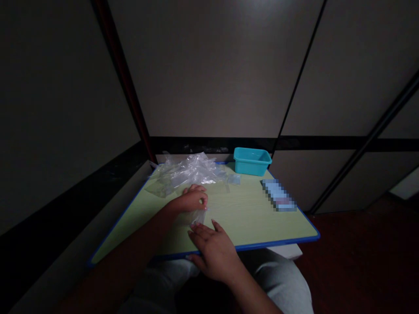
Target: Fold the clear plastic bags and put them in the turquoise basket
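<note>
Early, I judge: left hand (191, 199) fingers pinch one clear bag (198, 216), right hand (214, 253) fingers spread flat, bag pile (186, 172) at eleven o'clock untouched.

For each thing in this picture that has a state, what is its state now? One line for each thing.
left hand: fingers pinched shut on the small clear bag
small clear bag: lifted at its top, lower end at the table
right hand: open, flat, fingertips by the bag
pile of clear bags: loose, crumpled heap
teal bin: upright, no lid
</note>
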A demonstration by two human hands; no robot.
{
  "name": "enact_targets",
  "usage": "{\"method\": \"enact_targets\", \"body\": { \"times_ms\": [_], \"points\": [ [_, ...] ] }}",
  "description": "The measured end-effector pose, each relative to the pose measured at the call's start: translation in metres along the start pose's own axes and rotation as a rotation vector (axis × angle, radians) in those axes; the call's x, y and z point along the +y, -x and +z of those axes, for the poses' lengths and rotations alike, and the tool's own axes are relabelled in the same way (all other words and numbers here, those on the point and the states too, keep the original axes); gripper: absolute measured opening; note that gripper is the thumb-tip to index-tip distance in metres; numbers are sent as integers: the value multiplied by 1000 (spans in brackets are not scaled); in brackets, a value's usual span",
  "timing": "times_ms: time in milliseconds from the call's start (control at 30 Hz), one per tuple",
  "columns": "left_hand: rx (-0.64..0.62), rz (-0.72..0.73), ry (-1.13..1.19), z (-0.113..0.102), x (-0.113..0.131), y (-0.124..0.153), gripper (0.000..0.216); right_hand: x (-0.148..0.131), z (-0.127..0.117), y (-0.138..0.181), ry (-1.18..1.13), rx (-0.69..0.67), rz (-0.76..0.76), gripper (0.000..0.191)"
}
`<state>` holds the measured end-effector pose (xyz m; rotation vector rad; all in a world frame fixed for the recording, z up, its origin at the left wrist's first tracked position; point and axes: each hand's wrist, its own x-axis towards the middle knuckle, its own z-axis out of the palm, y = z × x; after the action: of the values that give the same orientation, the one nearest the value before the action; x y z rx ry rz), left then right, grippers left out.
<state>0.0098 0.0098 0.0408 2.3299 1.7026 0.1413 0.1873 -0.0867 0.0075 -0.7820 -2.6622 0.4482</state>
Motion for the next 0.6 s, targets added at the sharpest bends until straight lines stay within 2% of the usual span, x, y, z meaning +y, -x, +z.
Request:
{"method": "enact_targets", "body": {
  "times_ms": [433, 600],
  "points": [
    [34, 12, 5, 4, 0, 1, 5, 0, -1, 0, -5, -1, -3, 54],
    [123, -5, 8, 3, 7, 4, 11, 0, -1, -1, -5, -1, 3, 54]
  ]
}}
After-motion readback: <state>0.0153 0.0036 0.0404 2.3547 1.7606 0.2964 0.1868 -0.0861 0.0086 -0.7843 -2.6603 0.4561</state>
